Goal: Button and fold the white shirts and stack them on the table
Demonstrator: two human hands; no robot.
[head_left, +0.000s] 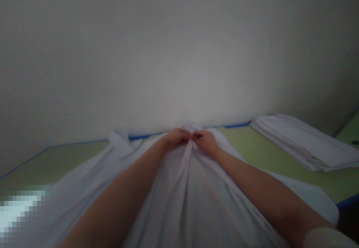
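Note:
A long white garment (174,195), with a collar-like fold at its far end, is spread over the green table (237,139) in front of me. Both my arms reach forward over it. Near that far end, my left hand (178,138) is closed in a pinch on the cloth. Just beside it, my right hand (205,142) pinches the same spot from the other side, its fingertips almost touching the left ones. From this point, folds run down toward me. A sleeve-like part lies out to each side. Blur hides any small fastening between the fingers.
A flat stack of folded white cloth (303,141) lies at the right of the table. A plain grey wall (179,53) rises right behind the table's blue edge (237,125). At the lower left, a bright patch is pixelated.

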